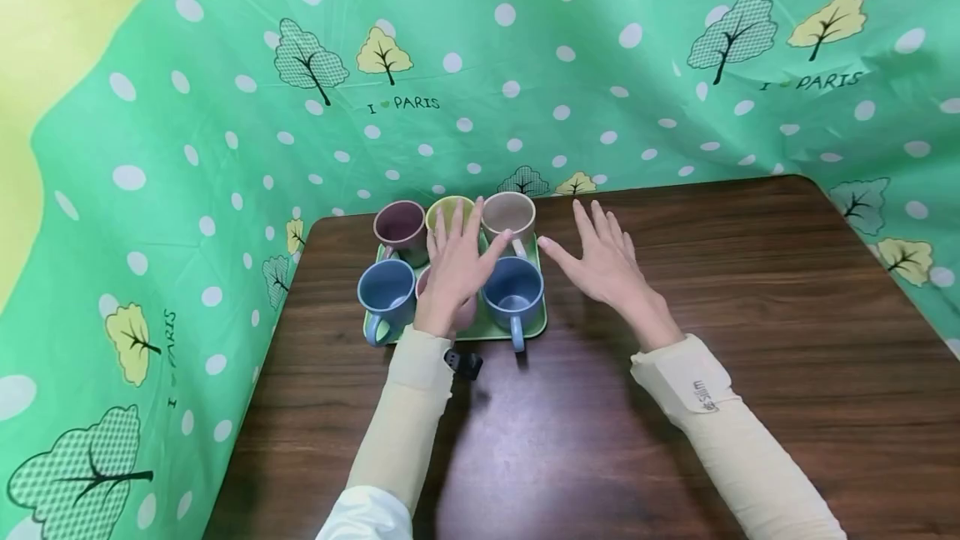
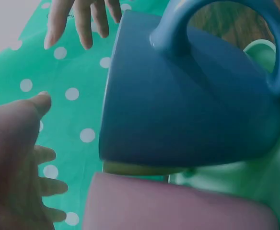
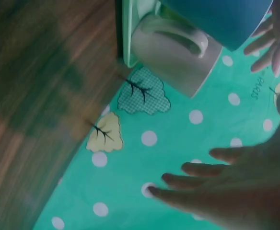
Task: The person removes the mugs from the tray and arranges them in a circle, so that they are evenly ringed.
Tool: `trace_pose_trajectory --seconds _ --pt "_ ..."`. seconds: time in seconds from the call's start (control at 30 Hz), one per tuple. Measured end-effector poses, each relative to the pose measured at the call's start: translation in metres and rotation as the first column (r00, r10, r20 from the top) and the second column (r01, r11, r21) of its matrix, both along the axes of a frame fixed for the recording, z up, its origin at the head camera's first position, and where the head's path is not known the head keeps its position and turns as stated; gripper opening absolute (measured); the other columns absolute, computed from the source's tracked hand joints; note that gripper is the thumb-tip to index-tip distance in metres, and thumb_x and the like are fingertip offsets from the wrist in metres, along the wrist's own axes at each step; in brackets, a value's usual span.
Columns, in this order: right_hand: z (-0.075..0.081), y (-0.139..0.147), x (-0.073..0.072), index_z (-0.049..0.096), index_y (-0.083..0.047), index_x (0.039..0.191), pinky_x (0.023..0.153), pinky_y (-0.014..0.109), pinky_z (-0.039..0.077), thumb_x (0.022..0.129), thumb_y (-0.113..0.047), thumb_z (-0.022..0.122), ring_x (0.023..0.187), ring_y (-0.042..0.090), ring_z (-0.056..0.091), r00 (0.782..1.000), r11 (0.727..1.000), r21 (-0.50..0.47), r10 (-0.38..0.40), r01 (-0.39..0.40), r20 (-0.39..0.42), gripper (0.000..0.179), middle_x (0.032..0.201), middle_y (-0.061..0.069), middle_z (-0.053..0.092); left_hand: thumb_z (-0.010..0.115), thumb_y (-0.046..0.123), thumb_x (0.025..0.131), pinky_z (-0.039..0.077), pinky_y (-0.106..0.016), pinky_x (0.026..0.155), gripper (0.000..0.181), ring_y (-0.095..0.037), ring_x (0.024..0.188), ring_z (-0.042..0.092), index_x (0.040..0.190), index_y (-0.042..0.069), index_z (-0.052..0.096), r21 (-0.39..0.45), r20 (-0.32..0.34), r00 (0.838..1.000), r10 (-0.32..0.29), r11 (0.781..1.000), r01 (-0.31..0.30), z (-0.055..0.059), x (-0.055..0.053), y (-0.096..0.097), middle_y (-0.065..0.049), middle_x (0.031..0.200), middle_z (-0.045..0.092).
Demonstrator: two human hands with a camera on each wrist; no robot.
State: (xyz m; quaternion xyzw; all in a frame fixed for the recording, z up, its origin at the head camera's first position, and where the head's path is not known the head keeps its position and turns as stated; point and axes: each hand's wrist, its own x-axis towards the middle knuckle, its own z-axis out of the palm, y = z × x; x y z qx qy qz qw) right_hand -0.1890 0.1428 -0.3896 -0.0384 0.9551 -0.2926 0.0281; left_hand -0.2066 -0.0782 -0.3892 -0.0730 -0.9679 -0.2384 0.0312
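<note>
From my end of the link I see the person's left hand released, its fingers extended and spread above a cluster of six mugs on a green tray. The right hand is released too, fingers straight and thumb held apart, over the dark wooden table just right of the tray. I make out two rows: at the back a maroon mug, a yellow-green mug and a whitish mug; in front a left blue mug, a pink mug and a right blue mug. The left hand covers much of the pink mug in my head view, and its fingertips overlap the yellow-green one; my left wrist view puts that hand beside the mugs' rims, with a gap in between. Both blue handles point toward the person. A black device sits at the left wrist, pale sleeves cover the forearms, and behind the table I see a green polka-dot cloth printed with trees
</note>
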Motion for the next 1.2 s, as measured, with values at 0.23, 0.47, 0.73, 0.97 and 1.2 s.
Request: trace_pose_trajectory --seconds 0.23,0.47,0.73,0.97,1.2 --pt "-0.005 -0.002 0.003 0.020 -0.014 0.152 0.111 0.055 0.024 0.085 -0.060 0.058 0.143 0.033 0.023 0.988 0.974 -0.207 0.059 -0.088 -0.141 0.090 0.155 0.014 0.023 0.050 0.043 0.095 0.030 -0.048 0.108 0.058 -0.033 0.131 0.038 0.139 0.006 0.045 0.180 -0.190 0.982 0.018 0.984 0.017 0.006 -0.002 -0.017 -0.014 0.139 0.047" --pt "-0.004 -0.005 0.008 0.033 -0.014 0.147 0.106 0.052 0.033 0.085 -0.051 0.064 0.133 0.031 0.039 0.982 0.942 -0.321 0.039 -0.097 -0.183 0.078 0.144 0.013 0.041 0.055 0.026 0.093 0.037 -0.043 0.098 0.038 -0.032 0.112 0.050 0.122 0.002 0.058 0.319 -0.273 0.955 0.115 0.947 -0.023 0.020 0.008 -0.050 -0.016 0.119 0.058" --pt "-0.009 -0.011 0.013 0.039 -0.012 0.141 0.101 0.044 0.041 0.086 -0.039 0.068 0.121 0.030 0.051 0.983 0.876 -0.463 0.054 -0.131 -0.177 0.068 0.132 0.011 0.052 0.056 0.022 0.093 0.039 -0.043 0.094 0.032 -0.032 0.106 0.054 0.117 0.001 0.061 0.429 -0.208 0.928 0.309 0.882 -0.197 0.012 0.026 -0.099 -0.016 0.112 0.060" --pt "-0.024 -0.016 0.019 0.038 -0.011 0.142 0.101 0.043 0.042 0.085 -0.039 0.069 0.120 0.033 0.052 0.979 0.882 -0.440 0.099 -0.169 -0.177 0.071 0.133 0.013 0.051 0.050 0.027 0.096 0.038 -0.044 0.097 0.034 -0.028 0.113 0.051 0.123 0.007 0.057 0.484 -0.021 0.866 0.500 0.763 -0.428 -0.007 0.045 -0.136 -0.013 0.121 0.057" --pt "-0.032 -0.017 0.024 0.037 -0.012 0.143 0.101 0.044 0.041 0.084 -0.042 0.070 0.120 0.031 0.051 0.975 0.877 -0.436 0.140 -0.204 -0.173 0.074 0.135 0.010 0.048 0.045 0.026 0.098 0.039 -0.047 0.095 0.036 -0.033 0.114 0.051 0.127 0.005 0.053 0.439 0.140 0.855 0.499 0.743 -0.505 -0.028 0.054 -0.158 -0.017 0.126 0.055"
